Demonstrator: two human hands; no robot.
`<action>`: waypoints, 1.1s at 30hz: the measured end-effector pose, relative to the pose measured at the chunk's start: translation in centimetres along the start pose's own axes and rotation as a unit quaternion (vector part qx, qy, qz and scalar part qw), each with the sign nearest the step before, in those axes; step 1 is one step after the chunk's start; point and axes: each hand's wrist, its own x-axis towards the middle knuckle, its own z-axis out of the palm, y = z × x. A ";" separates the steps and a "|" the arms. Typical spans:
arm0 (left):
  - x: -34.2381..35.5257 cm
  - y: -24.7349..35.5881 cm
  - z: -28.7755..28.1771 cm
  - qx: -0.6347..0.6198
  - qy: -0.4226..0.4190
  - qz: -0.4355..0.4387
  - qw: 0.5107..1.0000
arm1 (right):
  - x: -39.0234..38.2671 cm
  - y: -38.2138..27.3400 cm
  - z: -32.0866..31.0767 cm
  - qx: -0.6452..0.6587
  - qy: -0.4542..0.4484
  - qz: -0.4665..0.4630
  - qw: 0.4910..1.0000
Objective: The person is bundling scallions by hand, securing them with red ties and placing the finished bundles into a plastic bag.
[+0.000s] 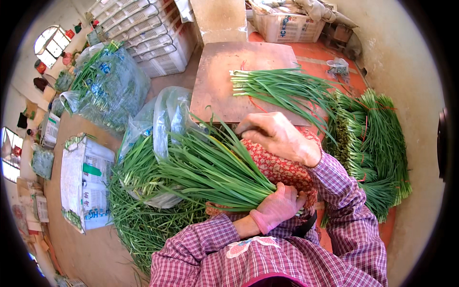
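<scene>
My left hand (278,206), in a thin pink glove, is wrapped round the base end of a bunch of Chinese chives (215,167). The long green leaves fan out toward the upper left. My right hand (282,136), bare, hovers above my red flowered apron (272,158), near the board's front edge. Its fingers are curled inward, and what they hold, if anything, is hidden. Farther off, another bunch of chives (282,86) lies on a board (215,86), pale stem ends to the left.
Tied chive bundles (382,143) are piled at right beside the wall. Loose chives (143,225) and an open plastic bag (165,115) lie at left. Beyond them are a white crate (98,182), a stuffed clear bag (114,86) and stacked crates (162,52). Another crate (287,26) stands behind the board.
</scene>
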 end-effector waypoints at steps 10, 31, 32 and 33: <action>-0.9 0.8 0.0 -0.013 0.057 0.004 0.998 | 3.4 3.9 6.2 -0.156 -0.133 0.150 0.967; -0.5 -0.4 -2.7 -0.060 0.091 -0.025 0.994 | 4.0 5.0 2.7 0.024 0.057 0.150 0.987; -0.4 -0.2 -2.6 -0.062 0.094 -0.022 0.993 | 4.3 4.7 1.7 0.012 0.101 0.132 0.986; -0.4 0.0 -2.4 -0.057 0.092 -0.018 0.994 | 4.8 4.9 0.7 0.042 0.145 0.120 0.981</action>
